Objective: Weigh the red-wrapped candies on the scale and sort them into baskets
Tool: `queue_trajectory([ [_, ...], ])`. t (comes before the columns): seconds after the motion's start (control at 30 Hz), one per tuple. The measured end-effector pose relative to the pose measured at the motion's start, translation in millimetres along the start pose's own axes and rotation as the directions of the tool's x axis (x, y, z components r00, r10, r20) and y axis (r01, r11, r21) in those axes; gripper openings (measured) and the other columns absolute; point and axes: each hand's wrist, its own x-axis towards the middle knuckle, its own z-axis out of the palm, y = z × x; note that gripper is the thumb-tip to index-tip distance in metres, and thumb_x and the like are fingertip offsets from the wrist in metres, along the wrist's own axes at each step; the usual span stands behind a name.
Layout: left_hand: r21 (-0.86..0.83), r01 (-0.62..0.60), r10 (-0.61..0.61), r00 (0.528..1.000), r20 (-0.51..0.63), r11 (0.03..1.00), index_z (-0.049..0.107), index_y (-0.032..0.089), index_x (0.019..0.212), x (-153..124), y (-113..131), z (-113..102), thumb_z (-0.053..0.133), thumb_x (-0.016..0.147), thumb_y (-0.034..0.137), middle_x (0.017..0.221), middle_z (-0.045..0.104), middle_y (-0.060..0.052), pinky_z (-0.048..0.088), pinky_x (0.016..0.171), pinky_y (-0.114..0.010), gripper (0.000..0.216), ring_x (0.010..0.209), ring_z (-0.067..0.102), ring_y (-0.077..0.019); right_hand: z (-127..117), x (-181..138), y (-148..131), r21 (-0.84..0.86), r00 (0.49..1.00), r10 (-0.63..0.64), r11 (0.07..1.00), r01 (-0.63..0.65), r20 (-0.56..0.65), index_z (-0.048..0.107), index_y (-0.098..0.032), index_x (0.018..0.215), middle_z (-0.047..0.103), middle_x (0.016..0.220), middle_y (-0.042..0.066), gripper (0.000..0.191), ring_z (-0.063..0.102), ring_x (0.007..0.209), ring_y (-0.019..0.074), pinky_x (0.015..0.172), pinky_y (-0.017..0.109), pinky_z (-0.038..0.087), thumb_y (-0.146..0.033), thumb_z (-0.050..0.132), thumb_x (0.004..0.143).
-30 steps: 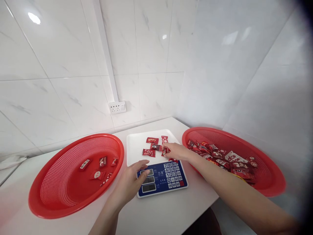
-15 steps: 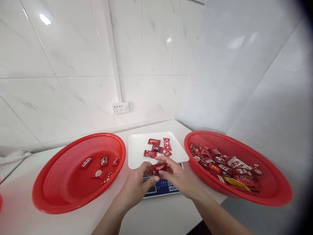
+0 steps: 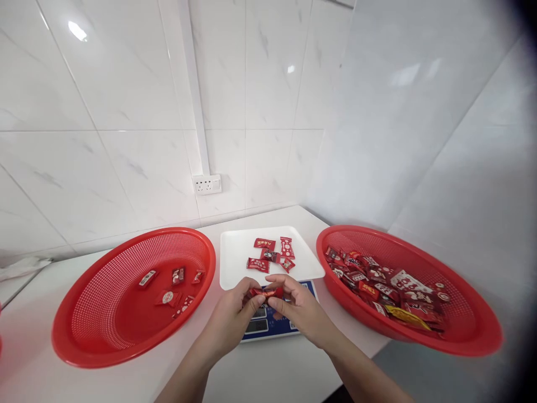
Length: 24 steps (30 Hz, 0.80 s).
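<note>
Between my two hands is a small red wrapped candy (image 3: 267, 292), held over the front of a digital scale (image 3: 272, 331). My left hand (image 3: 234, 313) pinches its left end between thumb and fingers. The right end is pinched by my right hand (image 3: 302, 310). Just beyond my fingers lies the scale's white tray (image 3: 235, 252), with several red wrapped candies (image 3: 271, 255) on it. My hands partly cover the scale's blue panel and its displays.
At the left stands a red mesh basket (image 3: 90, 302) with several candies scattered inside. Another red basket (image 3: 470, 302) at the right holds a heap of wrapped candies and a yellow packet (image 3: 406, 317). A wall socket (image 3: 207, 184) sits behind the white table (image 3: 255, 369).
The candy has turned to lie level and lengthwise between my hands, and my fingers have shifted to its two ends. The hands moved slightly lower. The candies on the tray stay put.
</note>
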Motion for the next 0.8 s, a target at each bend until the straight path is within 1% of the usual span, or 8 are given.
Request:
queue_trajectory([
  [0.07, -0.014, 0.012, -0.013, 0.998, -0.061, 1.0, 0.054, 0.02, 0.087, 1, -3, -5, 0.045, 0.085, 0.038, 0.077, 0.063, 0.0, 0.042, 0.064, -0.024, 0.02, 0.073, 0.056, -0.0147, -8, 4, 2, -0.225, 0.995, -0.088, 0.972, 0.075, -0.048, 0.052, -0.023, 0.116, 0.06, 0.109, 0.007, 0.038, 0.057, 0.101, 0.0223, 0.08, 0.038, 0.051, -0.041, 0.052, 0.082],
  [0.1, -0.032, 0.017, -0.02, 0.995, -0.099, 0.999, 0.054, 0.02, 0.088, 2, -5, -8, 0.046, 0.084, 0.039, 0.078, 0.063, -0.001, 0.042, 0.065, -0.024, 0.02, 0.074, 0.057, -0.0151, -13, 7, 4, -0.369, 0.987, -0.136, 0.924, 0.097, -0.082, 0.052, -0.023, 0.118, 0.059, 0.115, 0.008, 0.038, 0.053, 0.108, 0.0237, 0.087, 0.041, 0.048, -0.04, 0.049, 0.084],
  [0.17, -0.08, 0.013, -0.027, 0.985, -0.172, 0.997, 0.054, 0.02, 0.089, 3, -7, -15, 0.049, 0.082, 0.04, 0.08, 0.064, -0.001, 0.044, 0.067, -0.025, 0.022, 0.077, 0.059, -0.016, -24, 15, 9, -0.629, 0.971, -0.204, 0.773, 0.081, -0.125, 0.052, -0.019, 0.122, 0.052, 0.127, 0.011, 0.042, 0.043, 0.12, 0.0262, 0.099, 0.044, 0.037, -0.038, 0.045, 0.085],
  [0.27, -0.134, 0.007, -0.041, 0.967, -0.252, 0.991, 0.054, 0.019, 0.088, 4, -7, -25, 0.051, 0.08, 0.043, 0.081, 0.064, -0.002, 0.045, 0.069, -0.026, 0.025, 0.079, 0.06, -0.0171, -37, 24, 18, -0.818, 0.982, -0.167, 0.575, 0.02, -0.093, 0.048, -0.013, 0.127, 0.042, 0.137, 0.013, 0.048, 0.031, 0.13, 0.0264, 0.106, 0.044, 0.027, -0.036, 0.042, 0.086],
  [0.33, -0.152, 0.017, -0.06, 0.958, -0.279, 0.988, 0.054, 0.019, 0.089, 4, -5, -31, 0.052, 0.08, 0.044, 0.08, 0.064, -0.002, 0.046, 0.07, -0.027, 0.027, 0.078, 0.06, -0.0172, -41, 28, 22, -0.857, 0.992, -0.113, 0.515, 0.003, -0.064, 0.046, -0.012, 0.13, 0.039, 0.139, 0.012, 0.05, 0.029, 0.131, 0.0249, 0.107, 0.043, 0.026, -0.039, 0.039, 0.088],
  [0.47, -0.157, 0.015, -0.059, 0.958, -0.282, 0.987, 0.055, 0.019, 0.09, 4, -1, -35, 0.051, 0.08, 0.045, 0.079, 0.064, -0.002, 0.046, 0.07, -0.028, 0.028, 0.077, 0.06, -0.0165, -39, 30, 22, -0.873, 0.997, -0.055, 0.487, -0.025, -0.06, 0.04, -0.012, 0.134, 0.036, 0.141, 0.01, 0.053, 0.029, 0.131, 0.0227, 0.106, 0.04, 0.029, -0.04, 0.037, 0.089],
  [0.67, -0.122, 0.021, -0.056, 0.955, -0.292, 0.992, 0.056, 0.02, 0.09, 2, -2, -33, 0.052, 0.08, 0.044, 0.077, 0.064, 0.0, 0.046, 0.069, -0.026, 0.026, 0.074, 0.059, -0.0146, -38, 31, 19, -0.893, 0.996, -0.072, 0.45, -0.01, -0.048, 0.045, -0.013, 0.131, 0.041, 0.139, 0.01, 0.05, 0.035, 0.127, 0.0234, 0.105, 0.038, 0.03, -0.037, 0.04, 0.088],
  [0.8, -0.133, 0.03, -0.066, 0.96, -0.271, 0.991, 0.055, 0.019, 0.091, 3, -3, -32, 0.052, 0.08, 0.043, 0.078, 0.063, -0.001, 0.046, 0.07, -0.028, 0.027, 0.075, 0.058, -0.0151, -36, 30, 17, -0.906, 0.996, -0.079, 0.422, -0.012, -0.051, 0.05, -0.015, 0.127, 0.042, 0.138, 0.01, 0.045, 0.039, 0.125, 0.0245, 0.1, 0.038, 0.034, -0.035, 0.041, 0.088],
])
